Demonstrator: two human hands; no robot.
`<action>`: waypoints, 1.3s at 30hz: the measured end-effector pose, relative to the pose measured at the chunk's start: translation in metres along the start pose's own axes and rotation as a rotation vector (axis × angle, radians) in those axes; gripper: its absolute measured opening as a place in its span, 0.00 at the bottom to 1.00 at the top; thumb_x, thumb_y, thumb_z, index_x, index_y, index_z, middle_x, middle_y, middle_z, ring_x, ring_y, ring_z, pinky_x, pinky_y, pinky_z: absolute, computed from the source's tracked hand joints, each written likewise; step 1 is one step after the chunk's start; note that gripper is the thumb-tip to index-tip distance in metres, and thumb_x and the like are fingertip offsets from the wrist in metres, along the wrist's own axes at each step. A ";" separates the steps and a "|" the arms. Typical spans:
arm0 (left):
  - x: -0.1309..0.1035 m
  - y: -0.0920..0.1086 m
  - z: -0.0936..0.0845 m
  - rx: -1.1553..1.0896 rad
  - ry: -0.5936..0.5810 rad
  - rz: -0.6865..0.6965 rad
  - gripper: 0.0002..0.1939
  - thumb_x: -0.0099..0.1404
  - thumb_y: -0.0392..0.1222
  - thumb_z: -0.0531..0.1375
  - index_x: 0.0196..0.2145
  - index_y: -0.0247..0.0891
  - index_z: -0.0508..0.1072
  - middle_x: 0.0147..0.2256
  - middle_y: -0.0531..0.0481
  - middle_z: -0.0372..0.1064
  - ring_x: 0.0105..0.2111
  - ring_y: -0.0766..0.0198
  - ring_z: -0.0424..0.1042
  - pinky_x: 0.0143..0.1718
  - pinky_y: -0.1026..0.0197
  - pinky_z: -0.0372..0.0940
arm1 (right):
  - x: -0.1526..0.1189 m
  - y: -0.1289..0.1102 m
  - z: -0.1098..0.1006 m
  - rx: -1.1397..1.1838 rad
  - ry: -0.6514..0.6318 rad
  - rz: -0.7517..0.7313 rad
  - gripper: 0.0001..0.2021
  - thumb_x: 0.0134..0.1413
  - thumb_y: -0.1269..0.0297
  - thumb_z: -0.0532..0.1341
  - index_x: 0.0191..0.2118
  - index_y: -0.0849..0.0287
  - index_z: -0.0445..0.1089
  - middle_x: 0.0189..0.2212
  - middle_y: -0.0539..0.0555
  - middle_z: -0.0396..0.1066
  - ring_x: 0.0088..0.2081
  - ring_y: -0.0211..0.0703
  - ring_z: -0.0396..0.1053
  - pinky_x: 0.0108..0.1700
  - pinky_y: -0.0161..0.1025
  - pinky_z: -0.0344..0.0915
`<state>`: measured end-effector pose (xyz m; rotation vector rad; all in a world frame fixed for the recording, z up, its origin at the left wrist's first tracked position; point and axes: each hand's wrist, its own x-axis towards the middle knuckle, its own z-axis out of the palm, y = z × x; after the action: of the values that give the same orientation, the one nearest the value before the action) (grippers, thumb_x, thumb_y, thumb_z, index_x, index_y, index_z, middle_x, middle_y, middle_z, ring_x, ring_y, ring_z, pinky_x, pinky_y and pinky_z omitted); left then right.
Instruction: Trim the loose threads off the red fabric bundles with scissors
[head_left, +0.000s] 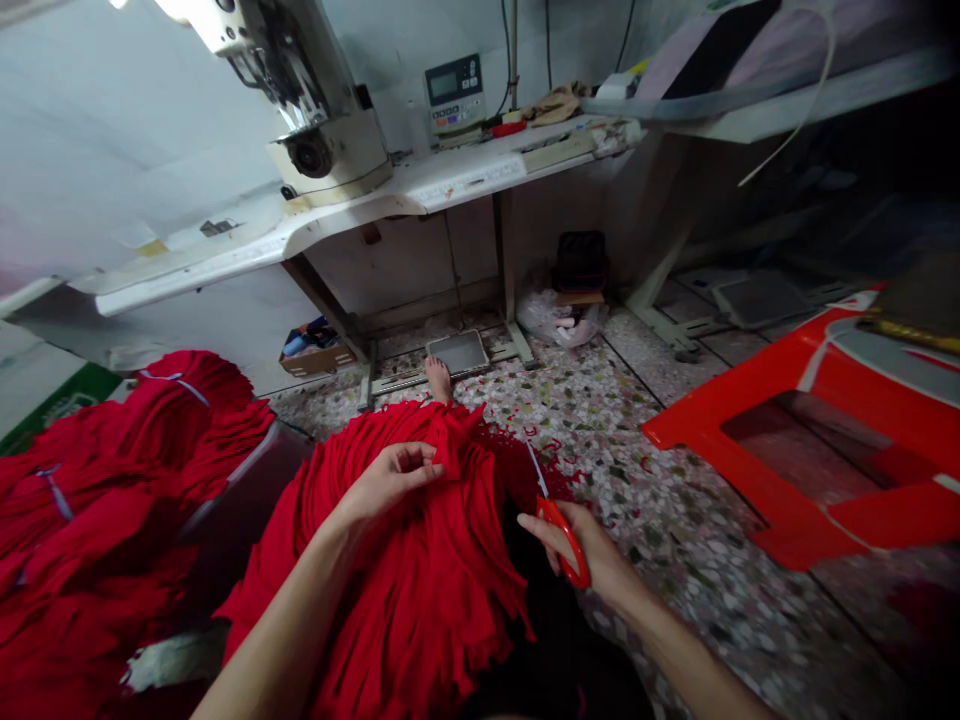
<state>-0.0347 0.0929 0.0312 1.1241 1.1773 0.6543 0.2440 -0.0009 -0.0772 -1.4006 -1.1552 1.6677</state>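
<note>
A thick heap of red fabric pieces (pixel 397 590) lies across my lap, its many layers fanned out. My left hand (pixel 397 475) is on top of the heap, fingers curled and thumb against the cloth, pinching an edge of it. In my right hand (pixel 581 540) is a pair of scissors (pixel 559 530) with orange-red handles. Their blades point up and away from me, just right of the heap and apart from it. From this angle the blades look nearly closed.
Bundles of red fabric (pixel 90 470) tied with pale strips are piled at left. Ahead is a sewing machine (pixel 322 130) on a white table (pixel 450 185), with a foot pedal (pixel 457 352) below. An orange-red plastic stool (pixel 697 410) stands at right. Red scraps (pixel 555 465) litter the speckled floor.
</note>
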 end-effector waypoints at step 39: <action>-0.015 0.014 0.054 0.025 -0.250 -0.078 0.19 0.57 0.53 0.74 0.30 0.31 0.83 0.24 0.49 0.73 0.23 0.69 0.64 0.28 0.66 0.59 | -0.031 -0.045 0.009 -0.317 -0.144 -0.188 0.22 0.56 0.45 0.71 0.28 0.58 0.68 0.21 0.45 0.64 0.25 0.37 0.57 0.27 0.33 0.53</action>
<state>0.0140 0.0663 0.0491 1.1399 1.0115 0.4261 0.2388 -0.0128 -0.0231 -1.3234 -1.6387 1.5192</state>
